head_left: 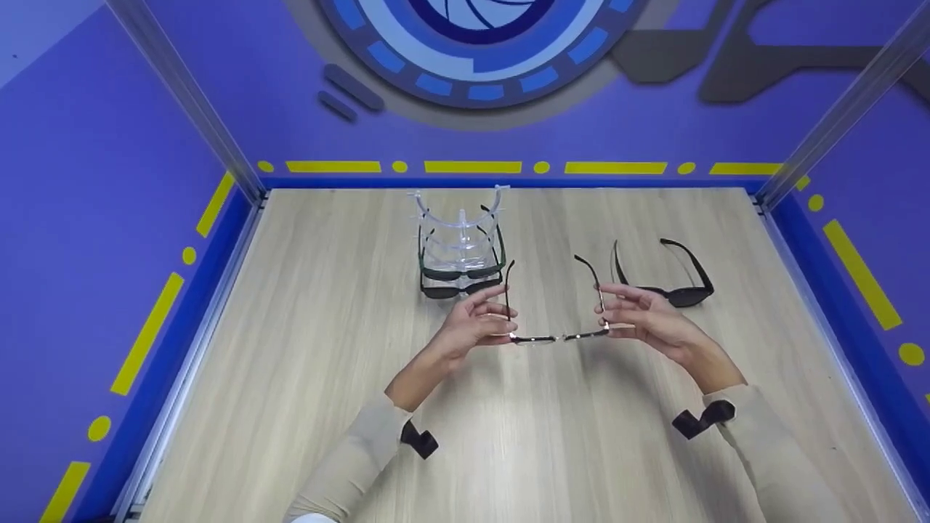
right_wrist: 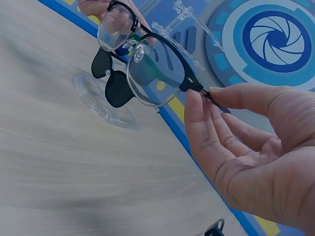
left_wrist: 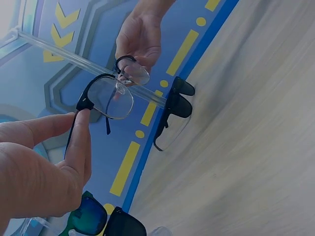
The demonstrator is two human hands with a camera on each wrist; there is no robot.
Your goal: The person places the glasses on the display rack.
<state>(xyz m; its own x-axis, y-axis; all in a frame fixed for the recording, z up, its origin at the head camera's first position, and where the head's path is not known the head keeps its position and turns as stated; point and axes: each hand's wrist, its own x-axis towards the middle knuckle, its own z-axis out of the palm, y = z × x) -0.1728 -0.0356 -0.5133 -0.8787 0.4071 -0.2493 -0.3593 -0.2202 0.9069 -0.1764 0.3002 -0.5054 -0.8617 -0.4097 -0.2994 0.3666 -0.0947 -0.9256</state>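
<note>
Both hands hold one pair of clear-lens eyeglasses point(head_left: 536, 340) with black upper rims above the table, temples unfolded and pointing away from me. My left hand point(head_left: 465, 330) pinches the left temple near its hinge between thumb and fingers. On the other side, my right hand point(head_left: 657, 323) pinches the right temple close to the hinge. In the right wrist view, the black rim point(right_wrist: 181, 58) and clear lenses show in front of the fingers. Behind the left hand stands a clear display stand point(head_left: 463, 240), bearing green-framed sunglasses point(head_left: 456, 275) and black sunglasses point(head_left: 440, 293) below them.
Another pair of black sunglasses point(head_left: 689, 296) lies unfolded on the wooden table point(head_left: 312, 305), just beyond the right hand. Blue-purple panels point(head_left: 472, 138) with yellow marks enclose the back and sides. The stand's upper arms carry no glasses.
</note>
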